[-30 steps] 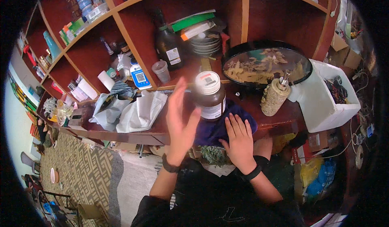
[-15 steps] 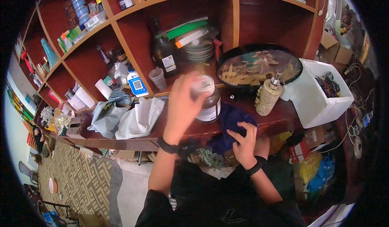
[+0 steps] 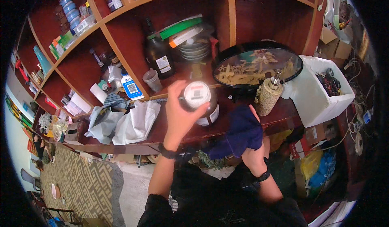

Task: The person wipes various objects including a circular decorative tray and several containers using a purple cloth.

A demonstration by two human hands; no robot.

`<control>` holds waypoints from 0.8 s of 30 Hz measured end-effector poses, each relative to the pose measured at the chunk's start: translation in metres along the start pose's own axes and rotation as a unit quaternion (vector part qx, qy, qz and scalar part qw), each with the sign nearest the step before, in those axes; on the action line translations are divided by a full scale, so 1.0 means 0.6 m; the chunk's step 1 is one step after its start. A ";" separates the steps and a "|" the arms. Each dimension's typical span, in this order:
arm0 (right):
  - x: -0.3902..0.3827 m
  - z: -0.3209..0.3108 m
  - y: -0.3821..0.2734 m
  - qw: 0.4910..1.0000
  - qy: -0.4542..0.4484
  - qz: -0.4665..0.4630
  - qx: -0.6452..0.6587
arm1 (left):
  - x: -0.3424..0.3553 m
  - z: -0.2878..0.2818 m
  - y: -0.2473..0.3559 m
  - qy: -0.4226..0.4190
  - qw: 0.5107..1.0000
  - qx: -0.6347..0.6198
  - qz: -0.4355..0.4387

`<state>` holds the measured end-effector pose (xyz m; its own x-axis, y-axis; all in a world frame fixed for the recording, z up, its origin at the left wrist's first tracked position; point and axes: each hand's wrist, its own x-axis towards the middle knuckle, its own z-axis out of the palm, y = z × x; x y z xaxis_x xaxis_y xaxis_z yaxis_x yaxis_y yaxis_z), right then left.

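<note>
A dark brown jar (image 3: 213, 114) with a white lid (image 3: 197, 95) and a pale label stands at the front of the wooden shelf. My left hand (image 3: 180, 115) is wrapped around its upper part from the left, thumb in front and fingers behind. The lid faces up toward me, so the jar appears tilted. My right hand (image 3: 255, 159) holds a dark navy cloth (image 3: 242, 133), bunched and draped over the fingers just right of the jar. Most of the right fingers are hidden beneath the cloth.
Right of the cloth stands a textured pump bottle (image 3: 268, 97), before an oval decorative panel (image 3: 259, 69). A white foam box (image 3: 322, 101) with cables sits far right. A plastic cup (image 3: 152, 81), dark bottle (image 3: 161, 58) and white bag (image 3: 135, 123) are to the left.
My left hand has come down from above the lid and closed around the jar, which now tips toward me. My right hand has turned and gathered up the cloth.
</note>
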<state>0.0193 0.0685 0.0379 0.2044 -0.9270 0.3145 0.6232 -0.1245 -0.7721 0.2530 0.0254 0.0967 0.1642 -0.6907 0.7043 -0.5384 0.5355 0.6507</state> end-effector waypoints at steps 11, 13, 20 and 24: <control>0.118 0.100 -0.031 0.815 -0.141 -0.263 -0.496 | -0.041 0.011 -0.005 -0.076 0.994 -0.054 0.059; 0.134 0.117 -0.038 0.821 -0.102 -0.282 -0.486 | -0.046 0.013 0.001 -0.102 0.991 -0.081 0.026; 0.138 0.120 -0.057 0.863 -0.131 -0.216 -0.438 | -0.080 0.056 -0.026 0.019 0.966 -0.258 -0.002; 0.133 0.110 -0.065 0.910 -0.128 -0.149 -0.366 | -0.089 0.065 0.000 0.043 0.960 -0.271 0.052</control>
<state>0.0611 0.0228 0.1294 0.3367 -0.7128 0.6153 0.0285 -0.6455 -0.7633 0.2121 0.0433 0.0483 0.2140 -0.5900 0.7785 -0.0494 0.7894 0.6118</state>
